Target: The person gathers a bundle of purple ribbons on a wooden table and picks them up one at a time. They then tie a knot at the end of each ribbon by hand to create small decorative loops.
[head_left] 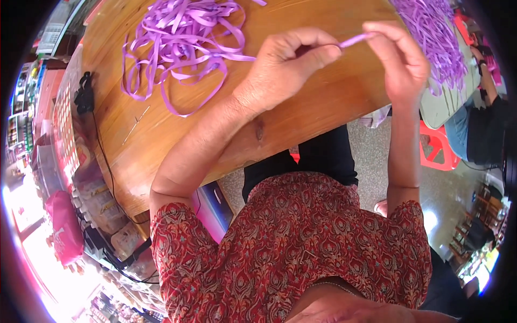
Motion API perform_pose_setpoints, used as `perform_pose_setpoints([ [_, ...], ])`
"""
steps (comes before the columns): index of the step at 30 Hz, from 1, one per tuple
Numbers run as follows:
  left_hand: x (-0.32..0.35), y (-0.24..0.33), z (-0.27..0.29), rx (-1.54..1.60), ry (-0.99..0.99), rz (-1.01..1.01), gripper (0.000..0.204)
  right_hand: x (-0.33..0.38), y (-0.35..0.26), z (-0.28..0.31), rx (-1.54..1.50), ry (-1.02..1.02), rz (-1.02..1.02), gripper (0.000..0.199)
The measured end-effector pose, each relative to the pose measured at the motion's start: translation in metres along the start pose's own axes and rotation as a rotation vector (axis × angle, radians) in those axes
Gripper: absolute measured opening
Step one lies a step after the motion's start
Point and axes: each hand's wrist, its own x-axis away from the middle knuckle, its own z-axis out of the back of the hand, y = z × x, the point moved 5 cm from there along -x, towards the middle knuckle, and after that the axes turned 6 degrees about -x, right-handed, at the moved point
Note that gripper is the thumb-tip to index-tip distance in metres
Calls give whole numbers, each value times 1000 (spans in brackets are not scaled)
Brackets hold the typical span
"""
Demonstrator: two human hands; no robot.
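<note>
A shop-like workshop: crowded shelves, purple ribbon pile on a wooden table, nearby co-worker.

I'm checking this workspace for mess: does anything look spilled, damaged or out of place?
Nothing visibly spilled or damaged stands out. The purple ribbon heaped on the wooden table, to the left of the left hand, looks untidy, though: its loops cross and stray loosely.
</note>
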Motion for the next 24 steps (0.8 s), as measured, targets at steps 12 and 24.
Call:
perform_pose_setpoints([
  [12, -7, 101, 37, 1193, -94, -281, 20, 5, -1, -93, -284, -524, -140, 29],
  [24, 23, 131, 127, -98, 658, -520, 21, -29, -18, -35, -239, -98, -19, 22],
])
